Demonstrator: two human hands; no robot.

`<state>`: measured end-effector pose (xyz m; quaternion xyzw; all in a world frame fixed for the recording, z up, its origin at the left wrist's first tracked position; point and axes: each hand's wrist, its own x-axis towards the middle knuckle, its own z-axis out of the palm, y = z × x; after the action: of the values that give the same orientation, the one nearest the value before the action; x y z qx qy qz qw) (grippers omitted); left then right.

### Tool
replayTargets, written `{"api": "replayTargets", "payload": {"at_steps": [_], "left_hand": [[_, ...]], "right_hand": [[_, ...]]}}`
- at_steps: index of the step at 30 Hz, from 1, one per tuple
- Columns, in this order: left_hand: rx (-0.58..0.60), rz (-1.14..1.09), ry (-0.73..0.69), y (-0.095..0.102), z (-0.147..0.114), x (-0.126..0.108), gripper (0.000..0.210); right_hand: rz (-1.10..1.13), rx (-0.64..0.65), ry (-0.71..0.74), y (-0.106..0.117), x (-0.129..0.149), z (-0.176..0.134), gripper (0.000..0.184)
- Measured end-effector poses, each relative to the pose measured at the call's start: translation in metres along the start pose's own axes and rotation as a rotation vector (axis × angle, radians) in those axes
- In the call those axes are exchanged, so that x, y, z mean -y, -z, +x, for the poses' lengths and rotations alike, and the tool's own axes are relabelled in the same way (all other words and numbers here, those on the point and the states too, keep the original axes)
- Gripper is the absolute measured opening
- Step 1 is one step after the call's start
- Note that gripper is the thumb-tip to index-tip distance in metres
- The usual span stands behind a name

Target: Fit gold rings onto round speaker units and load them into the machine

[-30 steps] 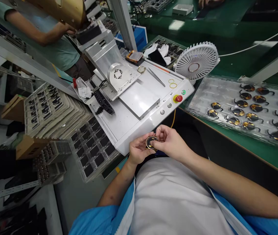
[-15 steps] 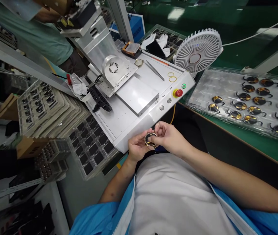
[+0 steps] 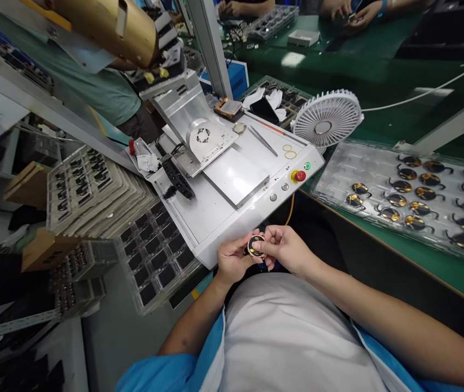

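Observation:
Just in front of my body, both hands are on a small round watch case (image 3: 252, 249) with a gold-coloured rim and a dark inside. My left hand (image 3: 231, 260) is closed around its left side, fingers along the rim. My right hand (image 3: 290, 250) is closed at the right side, its thumb pressed onto the dark face. The fingers cover part of the case. Beyond them is the white machine (image 3: 232, 242) with a flat metal plate (image 3: 236, 179). Tweezers (image 3: 262, 140), two thin yellow rings (image 3: 289, 152) and another round watch part (image 3: 239, 128) lie on its top.
A white fan (image 3: 325, 120) stands at the machine's right corner, near a red stop button (image 3: 298, 176). Right of it, a clear tray (image 3: 338, 169) holds several dark round parts with orange patches. Stacked trays (image 3: 105, 209) stand left. Other people's hands (image 3: 356, 16) work across the bench.
The camera view has tilted up, so the bench sits lower and other people's hands show at the top. Both my hands stay on the watch case, the right thumb still on its face.

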<state>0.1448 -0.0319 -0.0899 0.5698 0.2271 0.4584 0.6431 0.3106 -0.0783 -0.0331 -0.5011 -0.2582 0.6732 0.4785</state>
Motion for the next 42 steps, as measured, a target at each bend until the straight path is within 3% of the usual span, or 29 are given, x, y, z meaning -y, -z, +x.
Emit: {"api": "replayTargets", "payload": {"at_steps": [4, 9, 13, 18, 22, 25, 29, 35, 42], "left_hand": [[-0.111, 0.001, 0.028, -0.004, 0.002, -0.004, 0.049], [-0.076, -0.057, 0.125, -0.006, 0.005, -0.014, 0.047], [-0.066, 0.04, 0.128, -0.002, 0.008, -0.02, 0.061], [-0.118, 0.247, 0.051, -0.004, 0.01, -0.024, 0.067], [-0.111, 0.418, -0.02, -0.009, 0.01, -0.027, 0.073], [-0.089, 0.49, -0.047, -0.013, 0.011, -0.028, 0.073], [-0.039, 0.524, -0.095, -0.016, 0.01, -0.027, 0.071], [-0.044, 0.534, -0.104, -0.017, 0.005, -0.024, 0.067], [-0.063, 0.541, -0.079, -0.019, 0.004, -0.024, 0.064]], "right_hand": [[-0.251, 0.076, -0.077, 0.017, 0.03, 0.024, 0.06], [-0.181, -0.348, 0.113, 0.044, 0.082, 0.066, 0.037], [-0.188, -0.395, 0.148, 0.048, 0.1, 0.086, 0.032], [-0.193, -0.359, 0.271, 0.041, 0.087, 0.068, 0.035], [-0.264, -0.088, 0.255, 0.029, 0.057, 0.027, 0.047], [-0.339, 0.01, 0.204, 0.019, 0.033, 0.003, 0.044], [-0.45, -0.039, 0.273, 0.015, 0.016, -0.008, 0.035], [-0.553, -0.095, 0.326, 0.014, 0.015, -0.007, 0.03], [-0.478, -0.059, 0.253, 0.014, 0.015, -0.008, 0.031]]}}
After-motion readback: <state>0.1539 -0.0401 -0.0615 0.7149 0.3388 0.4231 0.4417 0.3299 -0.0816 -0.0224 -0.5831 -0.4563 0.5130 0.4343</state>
